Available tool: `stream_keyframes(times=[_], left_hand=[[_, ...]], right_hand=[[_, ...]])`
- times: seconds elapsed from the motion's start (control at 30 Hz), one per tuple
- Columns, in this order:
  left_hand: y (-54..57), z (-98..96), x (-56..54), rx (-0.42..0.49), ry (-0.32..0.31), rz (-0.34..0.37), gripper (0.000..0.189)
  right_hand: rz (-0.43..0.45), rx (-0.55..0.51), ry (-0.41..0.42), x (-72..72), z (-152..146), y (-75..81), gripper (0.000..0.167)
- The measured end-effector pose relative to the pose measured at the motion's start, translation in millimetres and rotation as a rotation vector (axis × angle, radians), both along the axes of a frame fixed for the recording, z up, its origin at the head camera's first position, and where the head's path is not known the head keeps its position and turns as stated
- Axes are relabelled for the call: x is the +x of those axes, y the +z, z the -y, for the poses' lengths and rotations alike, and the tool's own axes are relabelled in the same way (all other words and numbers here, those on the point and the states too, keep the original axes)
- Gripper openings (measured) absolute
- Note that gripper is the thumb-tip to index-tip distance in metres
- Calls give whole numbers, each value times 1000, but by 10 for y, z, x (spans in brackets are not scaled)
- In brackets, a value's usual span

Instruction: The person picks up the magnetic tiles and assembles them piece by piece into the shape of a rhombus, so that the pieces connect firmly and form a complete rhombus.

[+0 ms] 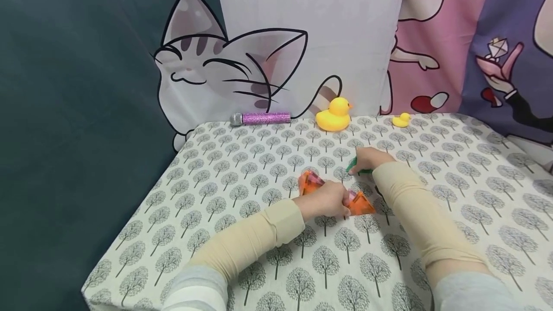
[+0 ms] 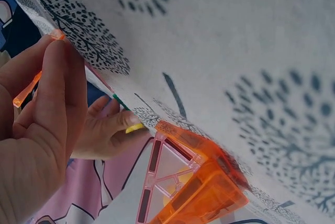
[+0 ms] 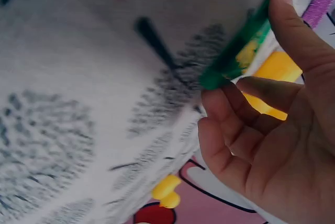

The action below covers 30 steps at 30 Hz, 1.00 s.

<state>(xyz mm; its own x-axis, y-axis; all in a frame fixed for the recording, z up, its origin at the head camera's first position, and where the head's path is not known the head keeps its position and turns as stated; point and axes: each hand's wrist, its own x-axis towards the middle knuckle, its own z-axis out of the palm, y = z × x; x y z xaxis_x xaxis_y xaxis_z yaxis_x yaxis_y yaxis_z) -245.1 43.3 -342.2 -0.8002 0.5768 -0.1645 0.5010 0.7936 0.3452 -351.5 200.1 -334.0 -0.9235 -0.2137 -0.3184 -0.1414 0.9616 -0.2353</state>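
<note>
My left hand [image 1: 326, 199] holds a group of joined see-through magnetic tiles near the middle of the table. Orange tiles [image 1: 360, 204] stick out on both sides of the hand, with a pink tile [image 2: 157, 177] between them. In the left wrist view the fingertips pinch an orange corner, and the folded orange part [image 2: 204, 182] stands on the cloth. Just beyond, my right hand [image 1: 369, 158] grips a green tile [image 3: 235, 56] low over the cloth, thumb at one end and fingers at the other. The hand covers much of it in the head view.
Along the back of the table lie a glittery purple microphone [image 1: 265, 118], a large yellow duck [image 1: 333, 116] and a small yellow duck [image 1: 402, 120]. A tree-print cloth [image 1: 242, 172] covers the table. Behind hangs a curtain [image 1: 354, 18] with cartoon figures.
</note>
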Motion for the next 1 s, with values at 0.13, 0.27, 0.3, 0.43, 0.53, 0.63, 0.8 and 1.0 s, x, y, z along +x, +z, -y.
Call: stream_keyframes(times=[0.13,0.27,0.3,0.43,0.53,0.63,0.8,1.0], left_hand=[[3,1,14,1,-8,-15,25],[0,6,14,2,-16,-28,29],[-1,8,14,6,-17,-23,30],[-9,9,14,20,-9,-7,33],[-13,7,12,25,7,-3,34],[-16,4,14,32,25,21,34],[-13,-2,19,20,24,23,28],[-12,-8,22,4,30,22,25]], right_hand=[[-16,-34,-14,-41,-64,-91,54],[-83,-119,-19,-31,-108,-145,66],[-99,-140,-24,-18,-115,-149,68],[-158,-205,-45,49,-155,-133,58],[-205,-204,-5,104,-205,-102,43],[-246,-216,75,177,-267,-72,27],[-274,-280,116,356,-340,-40,14],[-264,-299,100,578,-346,-16,17]])
